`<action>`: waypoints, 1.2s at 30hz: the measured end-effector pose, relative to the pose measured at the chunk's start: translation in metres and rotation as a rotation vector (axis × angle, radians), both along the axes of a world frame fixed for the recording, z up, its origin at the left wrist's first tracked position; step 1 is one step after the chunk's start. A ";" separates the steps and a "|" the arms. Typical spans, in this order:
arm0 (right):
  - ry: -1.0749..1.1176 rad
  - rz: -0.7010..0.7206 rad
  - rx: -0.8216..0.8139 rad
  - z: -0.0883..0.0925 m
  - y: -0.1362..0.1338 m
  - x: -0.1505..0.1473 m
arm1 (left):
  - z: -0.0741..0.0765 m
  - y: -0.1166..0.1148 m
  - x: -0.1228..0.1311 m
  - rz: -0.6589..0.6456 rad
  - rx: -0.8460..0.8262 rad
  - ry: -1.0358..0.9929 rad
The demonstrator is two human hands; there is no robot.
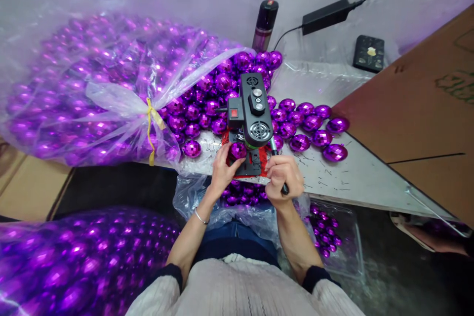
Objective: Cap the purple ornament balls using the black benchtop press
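A small black bench press machine (pixel 253 111) with a red switch stands on a red base (pixel 263 160) at the front of the table. My left hand (pixel 222 170) pinches a shiny purple faceted ball (pixel 237 150) between thumb and fingers, low at the machine's front. The handle of the lever (pixel 274 148) on the machine's right side is wrapped in my right hand (pixel 284 177). Many more purple balls (pixel 223 82) lie behind and left of the machine. To its right, several others (pixel 312 122) are spread on the white tabletop (pixel 355 173).
A large clear bag (pixel 111 94) of purple balls, tied with yellow string, fills the left. A cardboard box (pixel 418 108) leans in from the right. Behind stand a dark bottle (pixel 265 24), a power adapter (pixel 326 16) and a black case (pixel 369 53). Another full bag (pixel 85 261) sits lower left.
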State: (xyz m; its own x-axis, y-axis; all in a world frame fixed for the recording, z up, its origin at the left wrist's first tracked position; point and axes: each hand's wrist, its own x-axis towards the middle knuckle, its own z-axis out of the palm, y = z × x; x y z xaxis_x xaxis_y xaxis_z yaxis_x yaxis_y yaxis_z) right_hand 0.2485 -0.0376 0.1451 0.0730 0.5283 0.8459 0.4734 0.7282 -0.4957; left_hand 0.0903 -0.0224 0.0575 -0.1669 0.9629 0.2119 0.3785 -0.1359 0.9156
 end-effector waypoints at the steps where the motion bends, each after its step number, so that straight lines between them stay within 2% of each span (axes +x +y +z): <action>1: -0.005 0.000 0.002 0.000 0.000 0.000 | -0.001 0.002 0.000 -0.019 0.032 0.053; 6: -0.015 0.004 0.012 -0.002 0.000 0.001 | -0.004 0.007 0.000 -0.103 0.092 0.202; 14: -0.014 0.011 0.013 -0.004 0.001 0.001 | -0.001 0.000 -0.007 -0.087 0.071 0.178; 21: -0.020 0.001 0.011 -0.004 0.000 0.001 | 0.005 0.009 -0.009 -0.172 0.078 0.216; 26: -0.009 -0.001 0.011 -0.005 0.000 0.001 | 0.005 0.009 -0.006 -0.178 0.057 0.174; 36: -0.021 -0.016 -0.006 -0.003 -0.001 0.000 | 0.000 0.011 0.005 -0.110 0.013 0.014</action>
